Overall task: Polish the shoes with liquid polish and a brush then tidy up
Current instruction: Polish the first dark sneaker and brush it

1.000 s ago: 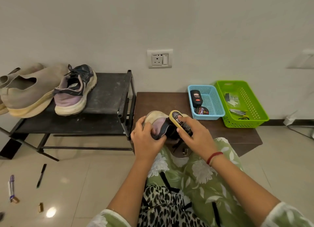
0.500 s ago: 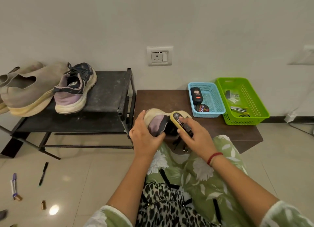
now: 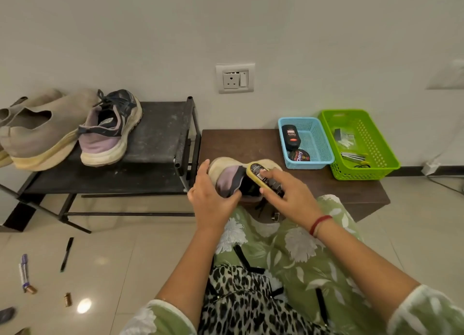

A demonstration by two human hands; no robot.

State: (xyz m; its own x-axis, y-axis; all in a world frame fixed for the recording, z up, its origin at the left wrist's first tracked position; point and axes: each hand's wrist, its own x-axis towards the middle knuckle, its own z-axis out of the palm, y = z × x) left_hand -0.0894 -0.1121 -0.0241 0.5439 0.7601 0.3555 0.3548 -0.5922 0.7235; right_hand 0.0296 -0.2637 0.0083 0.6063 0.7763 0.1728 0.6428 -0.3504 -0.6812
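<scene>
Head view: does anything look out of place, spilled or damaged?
Yes. On the tiled floor at lower left lie a black pen, a purple-and-white marker and a small brass-coloured cylinder, loose and scattered. The black metal rack has pale scuffs smeared across its top. No spill shows.

A sneaker (image 3: 227,177) with a beige sole and lilac-and-dark upper is tipped on its side, its heel gripped by the left hand (image 3: 213,196). The right hand (image 3: 288,196) holds a yellow-backed brush (image 3: 258,174) against it. A black polish bottle (image 3: 290,137) lies beyond the right hand, and the matching sneaker (image 3: 110,131) stands upright well to the left of the left hand.
</scene>
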